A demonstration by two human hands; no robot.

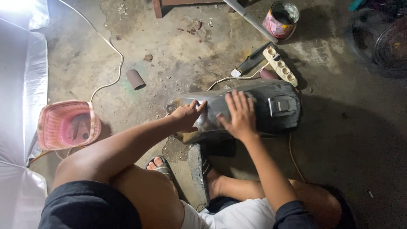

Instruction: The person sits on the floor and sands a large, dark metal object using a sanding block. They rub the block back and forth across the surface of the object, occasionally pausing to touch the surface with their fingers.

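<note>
1. We look down on a rough, stained concrete floor (pixel 339 140), gritty with small chips and lit harshly from the left, where a glossy white sheet (pixel 21 106) covers the left edge.
2. Just beside that sheet sits a pink woven plastic basket (pixel 68 124), square with rounded corners; a white cord (pixel 111 44) snakes past it, and a small brown cylinder of rolled abrasive (pixel 135 79) lies farther in.
3. At the middle of the floor lies a dark grey moulded plastic panel (pixel 275 91), long and curved, dull and scuffed, with a rectangular raised latch near its right end.
4. Our left hand (pixel 188 115) grips the panel's left end, its fingers curled close together over the top edge and thumb up; we cannot tell whether anything lies under them.
5. Our right hand (pixel 240 115) lies flat on the panel just beside the left one, fingers spread slightly and pressed against the surface, holding nothing we can see.
6. Beyond the panel's far edge rest a white power strip (pixel 280 65) and, towards the floor's far right, a dented tin can (pixel 281 19) with a pink label.
</note>
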